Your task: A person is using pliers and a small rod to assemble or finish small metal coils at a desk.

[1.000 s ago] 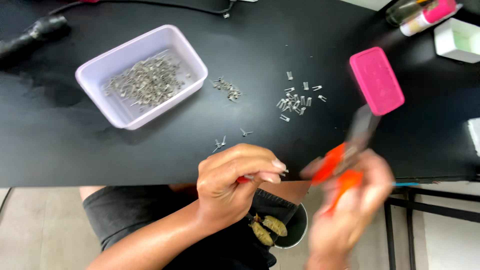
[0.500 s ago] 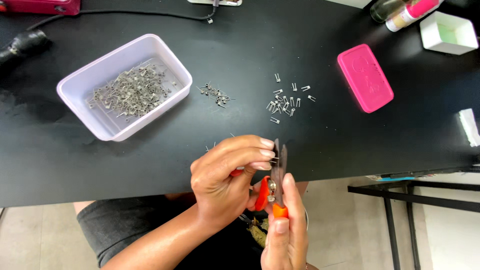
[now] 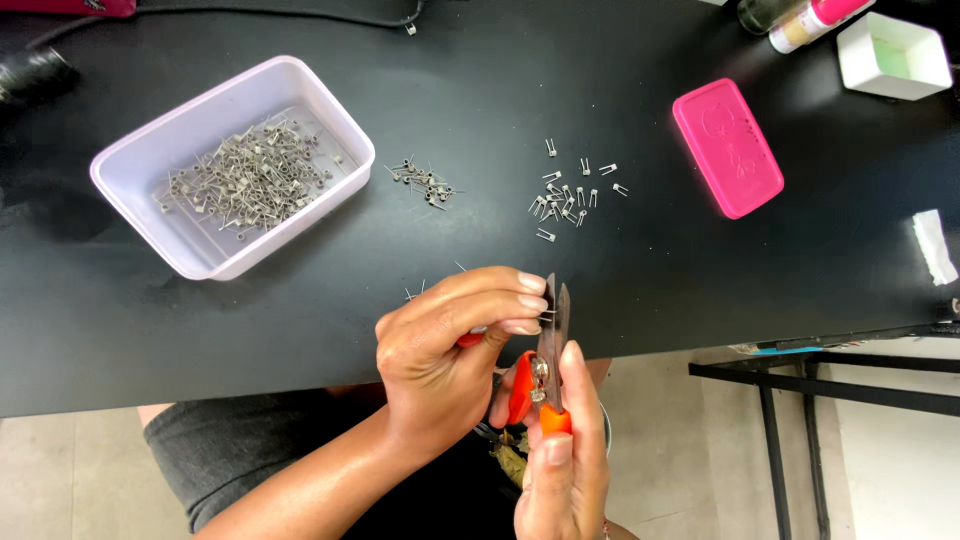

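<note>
- Left hand [image 3: 450, 345]: fingers pinching a small wire piece at the cutter blades.
- Right hand [image 3: 562, 455]: fingers wrapped around the orange cutters [image 3: 545, 350].
- Risk (my judgement): the cut bit may fly off the tabletop [image 3: 500, 90].

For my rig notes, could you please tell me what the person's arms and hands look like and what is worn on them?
Both are bare: no gloves, no rings visible. The left hand and its forearm show no sleeve. The right hand has what may be a thin bracelet at the wrist, too small to be sure. A dark garment covers the body below.
</note>
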